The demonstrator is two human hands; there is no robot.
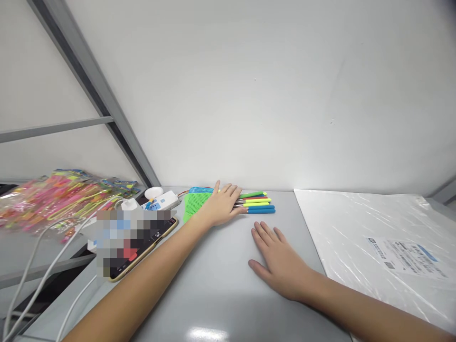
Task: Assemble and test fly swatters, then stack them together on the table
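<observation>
Reach stage. The left hand (221, 203) lies flat, fingers spread, over the near ends of a row of coloured-handled crochet hooks (257, 203) at the back of the grey desk (213, 266), covering but not gripping them. The right hand (280, 259) rests open and empty, palm down, nearer the camera. A green mesh pouch (194, 202) lies beside the left hand. Picking one hook would call for curling the fingers round a single handle.

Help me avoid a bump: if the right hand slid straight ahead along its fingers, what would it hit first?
The right hand lies flat, fingers aimed up and slightly left. Bare tabletop comes first, then probably the blue-handled tools the left hand rests on, though depth is uncertain.
</observation>
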